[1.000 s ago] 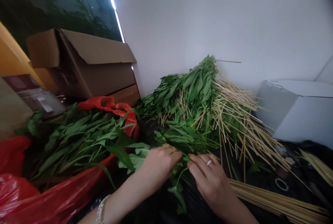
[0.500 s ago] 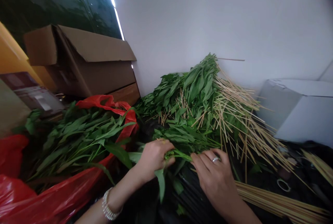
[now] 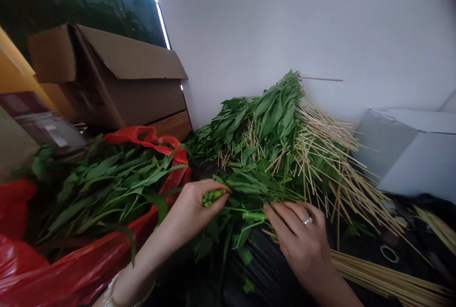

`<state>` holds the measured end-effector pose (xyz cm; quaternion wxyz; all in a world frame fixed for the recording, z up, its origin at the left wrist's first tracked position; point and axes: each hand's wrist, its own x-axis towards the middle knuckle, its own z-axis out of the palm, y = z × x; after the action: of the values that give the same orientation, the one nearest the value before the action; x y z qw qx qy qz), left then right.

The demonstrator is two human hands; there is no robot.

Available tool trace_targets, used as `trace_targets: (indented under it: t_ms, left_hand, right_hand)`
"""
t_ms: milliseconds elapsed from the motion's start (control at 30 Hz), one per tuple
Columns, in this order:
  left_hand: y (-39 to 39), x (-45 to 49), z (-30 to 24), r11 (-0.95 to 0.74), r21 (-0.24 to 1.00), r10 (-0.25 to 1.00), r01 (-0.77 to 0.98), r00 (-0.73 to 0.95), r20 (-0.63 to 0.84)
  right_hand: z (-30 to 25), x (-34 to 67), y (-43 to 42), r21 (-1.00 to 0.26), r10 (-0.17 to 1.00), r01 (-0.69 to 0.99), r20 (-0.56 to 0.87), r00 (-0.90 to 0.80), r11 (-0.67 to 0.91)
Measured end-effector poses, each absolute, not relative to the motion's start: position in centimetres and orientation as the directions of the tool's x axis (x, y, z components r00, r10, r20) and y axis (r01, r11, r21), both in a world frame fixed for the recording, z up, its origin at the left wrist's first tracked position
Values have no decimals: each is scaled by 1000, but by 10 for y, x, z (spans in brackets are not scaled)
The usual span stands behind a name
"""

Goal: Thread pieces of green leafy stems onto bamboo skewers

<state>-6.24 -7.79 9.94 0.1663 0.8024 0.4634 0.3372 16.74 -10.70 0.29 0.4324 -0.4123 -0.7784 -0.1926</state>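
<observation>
My left hand is closed around a bunch of leafy green stems, whose ends poke out between thumb and fingers. To the right, my right hand pinches a green stem between thumb and fingertips; part of it is hidden by the hand. Leaves hang below and between both hands. Just beyond them, more leafy greens lie in front of a tall heap of skewered greens, with thin bamboo sticks fanning out to the right.
At left, a red plastic bag holds loose greens. Behind it stands an open cardboard box. A white box is at right. A bundle of bare sticks and a small ring lie on black plastic.
My left hand has moved left and turned, showing the stem ends in its grip and widening the gap between the hands. My right hand has shifted slightly right.
</observation>
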Motion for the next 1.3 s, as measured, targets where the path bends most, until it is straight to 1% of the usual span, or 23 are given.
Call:
trace_targets:
  t_ms: [100,200,300,433,500,600,667,700,733,800,867,900,933,1000,1067,1100,1167,1233,1300]
  left_hand:
    - [-81,-50,88,-650,411,760,639,548,348]
    - [-81,-40,77,-710,278,703,646,666,247]
    - [-80,-34,71,-728,166,685,665,705,184]
    - [-77,-31,73,-749,85,662,658,734,149]
    - [-77,-31,73,-757,40,650,652,744,153]
    - [-76,-30,67,-752,-2,645,659,736,206]
    - [-73,-29,61,-732,37,663,680,699,269]
    - [-71,-30,58,-719,88,679,689,670,299]
    - [-68,-31,56,-702,166,702,693,632,329]
    - [-60,-39,56,-616,403,785,677,491,377]
    - [-52,-52,63,-452,656,889,605,239,391]
    - [-49,-60,68,-369,750,919,549,95,383]
    - [-47,-68,73,-320,806,926,497,-16,377]
    - [-48,-81,84,-281,869,936,409,-83,341]
    - [-52,-90,91,-277,893,948,354,-50,314]
    - [-54,-93,93,-279,897,949,342,-43,312]
    - [-59,-99,97,-289,892,942,347,-64,330]
    - [-62,-103,103,-308,874,928,376,-84,363]
    - [-66,-103,109,-346,829,912,439,-52,408]
  right_hand:
    - [2,167,-109,-13,462,809,826,-323,588]
    - [2,167,-110,6,442,810,836,-326,587]
    - [1,168,-110,42,423,810,836,-349,585]
    - [0,171,-109,64,426,810,824,-373,583]
    - [1,172,-107,73,429,819,824,-371,570]
    - [2,171,-106,73,445,835,819,-362,545]
    - [3,169,-107,66,447,828,816,-366,557]
    - [4,168,-108,64,441,819,817,-371,570]
    - [4,167,-109,60,432,811,822,-371,582]
    - [6,168,-110,8,446,805,829,-337,593]
    - [6,170,-108,-119,498,800,833,-242,588]
    - [6,172,-107,-210,540,789,823,-176,578]
    - [5,173,-105,-316,593,763,798,-107,564]
    - [3,176,-100,-555,730,653,683,4,515]
    - [2,177,-96,-776,875,479,483,31,411]
    - [2,177,-95,-855,924,387,382,21,345]
    - [3,177,-93,-942,971,239,240,-8,235]
    - [4,176,-93,-970,982,152,189,-26,191]
    - [3,174,-93,-979,984,101,174,-44,178]
